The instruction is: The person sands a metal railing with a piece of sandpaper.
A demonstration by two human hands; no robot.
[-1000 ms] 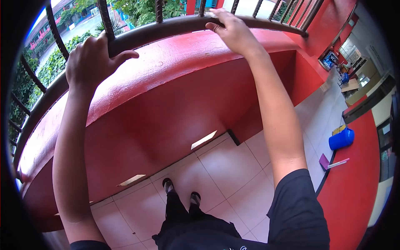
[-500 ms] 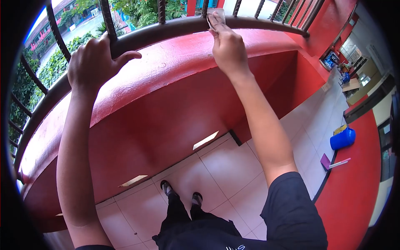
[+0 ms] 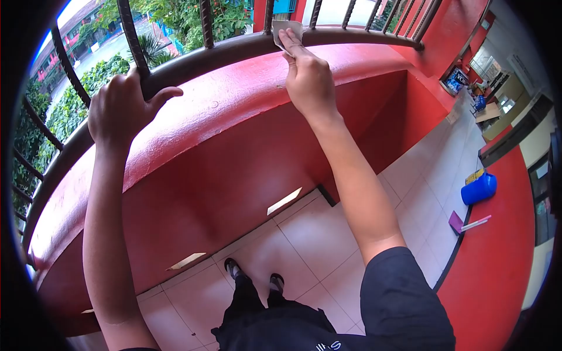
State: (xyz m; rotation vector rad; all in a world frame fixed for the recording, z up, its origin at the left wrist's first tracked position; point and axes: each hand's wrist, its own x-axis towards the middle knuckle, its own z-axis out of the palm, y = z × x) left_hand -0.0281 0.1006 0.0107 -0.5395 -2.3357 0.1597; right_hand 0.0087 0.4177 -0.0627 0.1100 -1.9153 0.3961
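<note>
A dark metal rail [image 3: 228,54] with twisted upright bars curves along the top of a glossy red wall [image 3: 234,88]. My left hand [image 3: 122,105] is wrapped over the rail at the left, near an upright bar, its thumb stretched out to the right. Farther right, my right hand [image 3: 307,73] presses a small greyish-white sheet [image 3: 288,35] against the rail beside another bar. The fingertips lie on the sheet's face; whether it is paper or cloth I cannot tell.
A blue container [image 3: 479,188] and a purple dustpan [image 3: 456,223] stand at the right by a red surface [image 3: 497,251]. Boxes and other items are at the far right. My feet are on the pale tiled floor [image 3: 298,245]. Plants grow beyond the bars.
The view has shifted slightly, so most of the scene sits a little farther left. My right hand and the sheet have moved slightly left along the rail. My left hand keeps its hold.
</note>
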